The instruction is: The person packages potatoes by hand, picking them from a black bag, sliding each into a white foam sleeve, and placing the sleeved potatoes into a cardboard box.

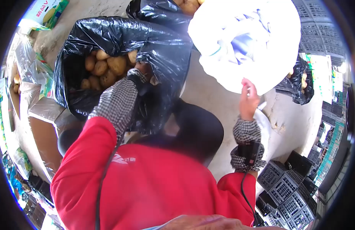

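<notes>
My left hand (144,69) reaches into a black plastic bag (166,53) beside a heap of potatoes (117,66). Its fingers are dark and mostly hidden, so whether they hold anything does not show. At the lower edge of a bright white sack (208,42), my right hand (249,101) is raised with its fingers stretched out. Nothing shows in that hand. The sack's mouth gapes, but glare washes out most of its surface.
Another black bag with potatoes (188,6) stands at the back, and a smaller black bag (300,86) at the right. An open cardboard box (49,134) is at the left. Grey plastic crates (287,189) are stacked lower right. A printed package (43,14) lies upper left.
</notes>
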### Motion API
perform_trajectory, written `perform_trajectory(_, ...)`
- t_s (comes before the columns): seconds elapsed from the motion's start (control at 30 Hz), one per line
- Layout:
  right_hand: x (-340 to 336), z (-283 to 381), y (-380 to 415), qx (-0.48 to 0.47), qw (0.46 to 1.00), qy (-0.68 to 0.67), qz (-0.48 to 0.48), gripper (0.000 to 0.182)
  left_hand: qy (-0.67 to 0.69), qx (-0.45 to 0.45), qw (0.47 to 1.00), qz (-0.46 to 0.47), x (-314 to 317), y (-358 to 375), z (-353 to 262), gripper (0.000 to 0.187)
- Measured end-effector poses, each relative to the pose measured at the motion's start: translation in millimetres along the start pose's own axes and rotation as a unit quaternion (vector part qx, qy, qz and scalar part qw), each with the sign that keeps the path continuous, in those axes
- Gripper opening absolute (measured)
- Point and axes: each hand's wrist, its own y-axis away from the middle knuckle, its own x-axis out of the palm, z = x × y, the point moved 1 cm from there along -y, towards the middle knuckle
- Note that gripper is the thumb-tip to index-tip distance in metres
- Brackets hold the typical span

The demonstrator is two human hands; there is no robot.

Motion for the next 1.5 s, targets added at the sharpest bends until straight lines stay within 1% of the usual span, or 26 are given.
perform_trajectory(0.1, -2, 26, -62, -0.167, 0.959, 0.226, -0.023, 0.027, 0.010, -0.046, 0.998, -0.034, 25, -12, -6, 0.029)
perform_trajectory(0.13, 1, 29, -75, -0.222, 0.921, 0.319, -0.013, 0.031, 0.086, -0.049, 0.995, 0.018, 73, -21, 9, 0.034)
perform_trajectory(0.17, 5, 22, -83, -0.190, 0.907, 0.374, 0.042, 0.032, 0.162, -0.052, 0.983, 0.070, 109, -19, 21, 0.039)
perform_trajectory(0.2, 11, 8, -92, -0.161, 0.886, 0.425, 0.095, 0.033, 0.138, -0.124, 0.982, 0.023, 120, -3, 27, 0.033)
perform_trajectory(0.23, 15, -5, -100, -0.131, 0.858, 0.473, 0.150, 0.035, 0.135, -0.193, 0.947, 0.220, 61, 1, 19, 0.029)
perform_trajectory(0.27, 18, -17, -109, -0.103, 0.852, 0.482, 0.177, 0.032, 0.218, -0.166, 0.955, 0.110, 4, 16, 9, 0.026)
perform_trajectory(0.3, 14, -22, -115, -0.095, 0.862, 0.470, 0.166, 0.031, 0.373, -0.204, 0.904, 0.053, -51, 30, 1, 0.029)
perform_trajectory(0.33, 11, -26, -120, -0.088, 0.873, 0.456, 0.152, 0.031, 0.516, -0.225, 0.826, -0.012, -108, 44, -7, 0.033)
perform_trajectory(0.37, 12, -25, -121, -0.078, 0.883, 0.441, 0.138, 0.031, 0.701, -0.294, 0.650, -0.024, -162, 57, -16, 0.044)
perform_trajectory(0.43, 0, 4, -121, -0.075, 0.918, 0.381, 0.075, 0.031, 0.912, -0.379, 0.154, -0.014, -181, 77, -11, 0.061)
perform_trajectory(0.5, -9, 26, -115, -0.067, 0.972, 0.224, 0.020, 0.031, 0.954, -0.217, 0.206, -0.031, -190, 100, -5, 0.063)
perform_trajectory(0.57, -17, 42, -107, -0.066, 0.997, -0.036, -0.024, 0.030, 0.933, -0.219, 0.281, -0.054, -201, 115, -6, 0.064)
perform_trajectory(0.67, -4, 69, -83, -0.027, 0.995, -0.088, 0.039, 0.027, 0.882, -0.179, 0.424, -0.097, -232, 121, -25, 0.066)
perform_trajectory(0.7, -2, 110, -64, 0.056, 0.980, -0.160, 0.104, 0.025, 0.856, -0.162, 0.476, -0.119, -244, 127, -31, 0.067)
perform_trajectory(0.77, 15, 130, -48, 0.009, 0.971, -0.195, 0.140, 0.023, 0.785, -0.122, 0.587, -0.156, -262, 134, -43, 0.071)
perform_trajectory(0.93, 46, 164, -16, -0.060, 0.944, -0.240, 0.218, 0.019, 0.872, -0.029, 0.462, -0.157, -324, 172, -78, 0.064)
perform_trajectory(1.03, 61, 199, 5, -0.229, 0.936, -0.139, 0.230, 0.018, 0.897, -0.009, 0.412, -0.159, -332, 193, -91, 0.066)
perform_trajectory(1.17, 77, 249, 30, -0.131, 0.895, -0.208, 0.371, 0.025, 0.896, 0.038, 0.386, -0.215, -363, 224, -108, 0.064)
perform_trajectory(1.23, 95, 269, 38, 0.080, 0.713, -0.515, 0.469, 0.041, 0.911, 0.033, 0.357, -0.204, -367, 252, -99, 0.067)
perform_trajectory(1.27, 95, 295, 44, 0.096, 0.657, -0.553, 0.503, 0.052, 0.915, 0.029, 0.335, -0.225, -367, 267, -93, 0.066)
perform_trajectory(1.3, 121, 291, 52, 0.205, 0.582, -0.596, 0.513, 0.051, 0.918, 0.032, 0.311, -0.243, -366, 282, -86, 0.065)
perform_trajectory(1.33, 143, 302, 68, 0.007, 0.715, -0.468, 0.519, 0.049, 0.927, 0.034, 0.277, -0.251, -374, 297, -80, 0.064)
perform_trajectory(1.37, 146, 307, 70, -0.120, 0.778, -0.362, 0.500, 0.043, 0.930, 0.022, 0.258, -0.262, -378, 293, -83, 0.065)
perform_trajectory(1.43, 146, 337, 80, -0.355, 0.854, -0.101, 0.366, 0.031, 0.903, -0.038, 0.285, -0.319, -376, 323, -66, 0.065)
perform_trajectory(1.47, 153, 352, 78, -0.179, 0.815, -0.330, 0.440, 0.027, 0.848, -0.084, 0.358, -0.382, -377, 339, -57, 0.068)
perform_trajectory(1.5, 165, 368, 73, 0.016, 0.704, -0.529, 0.474, 0.024, 0.775, -0.171, 0.459, -0.400, -375, 355, -44, 0.073)
